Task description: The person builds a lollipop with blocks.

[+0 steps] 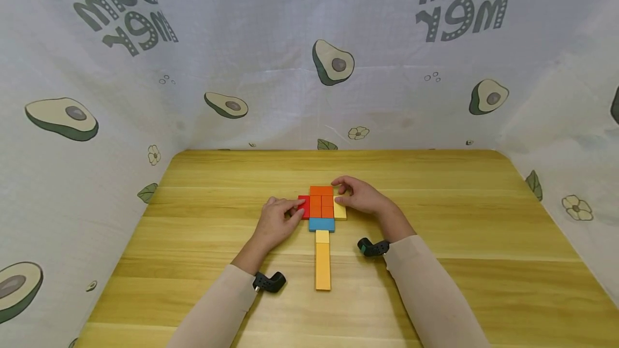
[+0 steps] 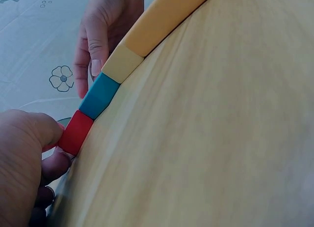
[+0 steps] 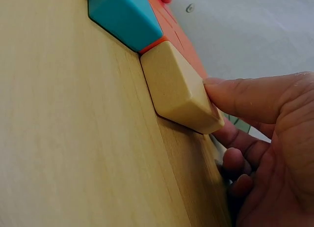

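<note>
On the wooden table, flat blocks lie together in a figure. My left hand (image 1: 276, 223) pinches the red block (image 2: 77, 133) at the figure's left side, fingertips on its top and edge. At the opposite side my right hand (image 1: 365, 197) holds the pale yellow block (image 3: 169, 84), thumb on its top and fingers bent round its far end. Between them sit several orange blocks (image 1: 321, 191). Below these come a blue block (image 1: 321, 224), a small yellow block (image 1: 322, 237) and a long light-orange block (image 1: 323, 267), in line toward the person.
A white cloth (image 1: 285, 58) printed with avocados hangs behind the table (image 1: 435, 294) and along both sides. Each wrist wears a black camera band, the left band (image 1: 270, 282) and right band (image 1: 373, 247) being close above the tabletop.
</note>
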A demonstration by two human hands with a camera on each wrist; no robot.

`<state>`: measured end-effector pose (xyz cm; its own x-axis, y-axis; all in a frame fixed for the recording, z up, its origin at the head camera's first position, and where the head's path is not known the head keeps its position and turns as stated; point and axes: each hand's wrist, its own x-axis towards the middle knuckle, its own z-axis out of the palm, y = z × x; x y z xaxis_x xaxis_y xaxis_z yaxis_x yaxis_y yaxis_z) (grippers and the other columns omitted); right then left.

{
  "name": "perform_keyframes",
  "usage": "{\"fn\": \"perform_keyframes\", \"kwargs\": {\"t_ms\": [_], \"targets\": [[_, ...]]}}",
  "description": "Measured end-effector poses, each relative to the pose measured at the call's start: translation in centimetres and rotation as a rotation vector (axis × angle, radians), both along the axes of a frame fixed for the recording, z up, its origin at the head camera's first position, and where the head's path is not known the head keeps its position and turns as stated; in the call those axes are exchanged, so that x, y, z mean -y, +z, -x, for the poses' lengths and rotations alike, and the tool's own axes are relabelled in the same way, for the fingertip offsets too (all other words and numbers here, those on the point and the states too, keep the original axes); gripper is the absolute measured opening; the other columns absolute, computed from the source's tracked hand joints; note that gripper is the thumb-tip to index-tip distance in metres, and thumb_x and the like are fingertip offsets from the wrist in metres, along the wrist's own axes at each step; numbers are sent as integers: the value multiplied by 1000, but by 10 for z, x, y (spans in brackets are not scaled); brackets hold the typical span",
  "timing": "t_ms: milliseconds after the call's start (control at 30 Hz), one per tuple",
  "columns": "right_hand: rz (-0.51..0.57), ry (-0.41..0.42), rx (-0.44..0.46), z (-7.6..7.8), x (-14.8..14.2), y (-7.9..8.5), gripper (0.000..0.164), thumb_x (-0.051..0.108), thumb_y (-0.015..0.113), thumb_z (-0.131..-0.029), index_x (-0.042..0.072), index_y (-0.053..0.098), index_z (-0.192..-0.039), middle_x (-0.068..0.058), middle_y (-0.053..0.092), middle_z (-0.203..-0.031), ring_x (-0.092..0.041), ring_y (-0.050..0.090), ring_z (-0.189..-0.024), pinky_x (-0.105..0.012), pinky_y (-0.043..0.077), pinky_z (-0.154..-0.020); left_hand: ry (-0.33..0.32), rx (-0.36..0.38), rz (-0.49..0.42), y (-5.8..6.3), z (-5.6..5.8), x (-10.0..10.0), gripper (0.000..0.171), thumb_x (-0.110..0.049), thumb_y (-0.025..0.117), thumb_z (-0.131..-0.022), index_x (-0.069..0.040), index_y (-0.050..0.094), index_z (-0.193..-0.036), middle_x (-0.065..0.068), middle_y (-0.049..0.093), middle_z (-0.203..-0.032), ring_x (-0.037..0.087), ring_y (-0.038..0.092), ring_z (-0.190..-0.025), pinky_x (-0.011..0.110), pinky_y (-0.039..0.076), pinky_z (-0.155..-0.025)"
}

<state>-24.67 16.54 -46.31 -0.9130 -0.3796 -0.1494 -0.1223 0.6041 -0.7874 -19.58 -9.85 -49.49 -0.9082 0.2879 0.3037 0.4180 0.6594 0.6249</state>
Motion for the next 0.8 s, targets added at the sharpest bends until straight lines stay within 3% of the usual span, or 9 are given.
{"fn": "perform_keyframes", "kwargs": {"t_ms": [400, 633, 800], "targets": [[22, -26, -6, -3, -1, -4, 41, 17, 69, -98, 4, 58, -135, -13, 57, -111, -23, 49, -91, -33, 40, -82, -4, 2, -3, -1, 1, -1, 28, -22, 70, -97, -15, 76, -123, -4, 68, -79, 14, 47, -79, 32, 34, -79], [48, -89, -24, -5, -1, -8, 46, 21, 66, -100, 5, 54, -141, -16, 58, -120, -24, 50, -93, -30, 43, -78, 19, 65, -46, -2, 3, -1, 36, -24, 64, -101, -14, 67, -136, 0, 73, -89, 14, 47, -83, 31, 36, -78], [70, -133, -21, -11, -4, -10, 50, 26, 62, -102, 7, 49, -146, -18, 55, -133, -27, 52, -101, -33, 45, -83, 22, 158, -109, -1, 6, 3, 42, -25, 61, -103, -11, 60, -143, 0, 71, -93, 17, 53, -93, 34, 45, -85]]}}
